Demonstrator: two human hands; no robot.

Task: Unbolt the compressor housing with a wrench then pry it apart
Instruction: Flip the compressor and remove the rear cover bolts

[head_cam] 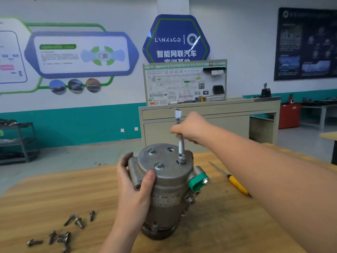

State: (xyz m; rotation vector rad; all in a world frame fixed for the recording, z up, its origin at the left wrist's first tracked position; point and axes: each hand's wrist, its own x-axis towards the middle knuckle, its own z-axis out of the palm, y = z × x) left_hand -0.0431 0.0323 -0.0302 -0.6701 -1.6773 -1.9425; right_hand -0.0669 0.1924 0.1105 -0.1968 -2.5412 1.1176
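Grey cast-metal cylindrical compressor (pixel 169 190) stands upright mid-way on the wooden bench (pixel 45 194). Left hand (pixel 135 181) wraps its flank, thumb forward. Right hand (pixel 189 127) fists a slim silver wrench (pixel 179 136), seated near-vertical on a top bolt (pixel 181 158). Loose bolts (pixel 63 232) lie near the front-left edge; yellow-handled screwdriver (pixel 235 183) lies right.

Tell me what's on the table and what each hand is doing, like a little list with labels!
Main thing: compressor standing upright on the wooden table
Left hand: grips the compressor's side
Right hand: holds a wrench upright on a top bolt
Bolts in the top: three, plus one empty hole
Loose bolts: scattered near the left
Other tool: yellow-handled screwdriver, lying to the right
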